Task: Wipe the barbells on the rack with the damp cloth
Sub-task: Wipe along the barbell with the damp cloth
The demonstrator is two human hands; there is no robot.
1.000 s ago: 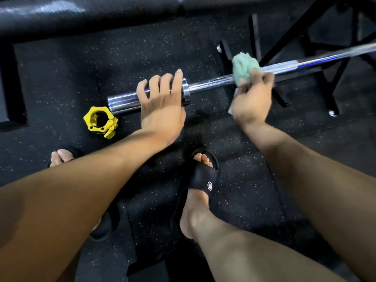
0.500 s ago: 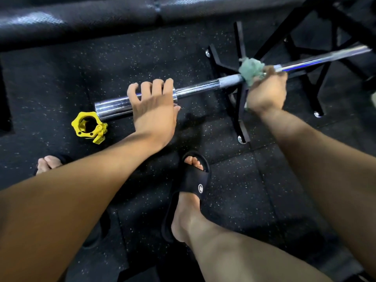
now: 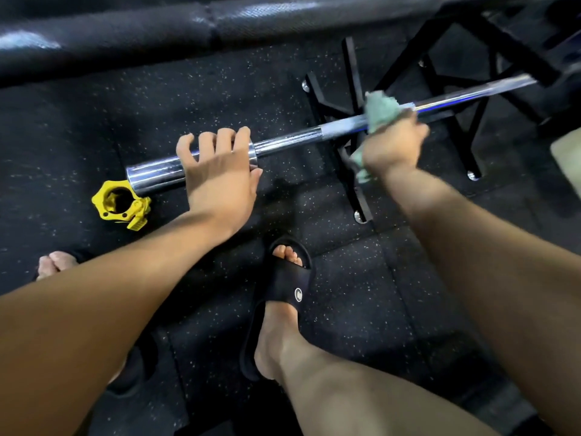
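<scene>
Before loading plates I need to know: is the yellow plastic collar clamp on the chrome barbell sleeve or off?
Off: yellow plastic collar clamp lies on the floor beside chrome barbell sleeve.

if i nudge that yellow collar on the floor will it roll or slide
The yellow collar lies flat on its ring face, so it would probably slide rather than roll. The speckled rubber floor looks grippy, so it likely stops short. Its protruding latch would probably make it swing round as it moves.
</scene>
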